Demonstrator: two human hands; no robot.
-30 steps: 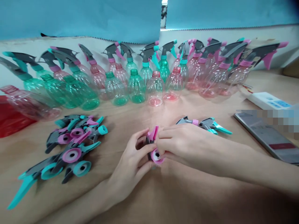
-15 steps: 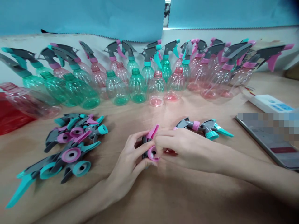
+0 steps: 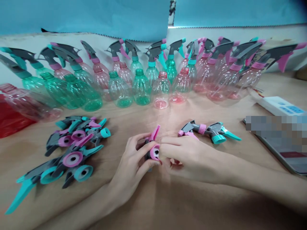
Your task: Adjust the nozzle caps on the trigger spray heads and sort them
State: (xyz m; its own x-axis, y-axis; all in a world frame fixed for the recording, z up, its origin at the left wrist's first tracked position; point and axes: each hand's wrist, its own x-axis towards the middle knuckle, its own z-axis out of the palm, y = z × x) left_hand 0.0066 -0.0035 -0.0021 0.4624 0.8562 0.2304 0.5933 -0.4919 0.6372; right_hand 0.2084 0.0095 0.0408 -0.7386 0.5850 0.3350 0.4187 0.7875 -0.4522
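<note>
My left hand grips a grey and pink trigger spray head, its pink collar facing up and to the right with the white inside showing. Right beside the collar is my right hand, fingers curled into a pinch at its edge. Whatever may be between those fingertips is hidden. Farther right, behind that hand, a grey and pink spray head and a grey and teal spray head lie on the table. At the left is a pile of loose spray heads with pink or teal collars.
Several open green bottles and pink bottles stand across the table. Behind them are bottles with spray heads fitted. A red bag lies far left; a phone and white power strip lie right.
Both hands and the held spray head have shifted slightly up and left. My right fingers have drawn a little away from the collar's middle, and more of the spray head behind that hand shows.
</note>
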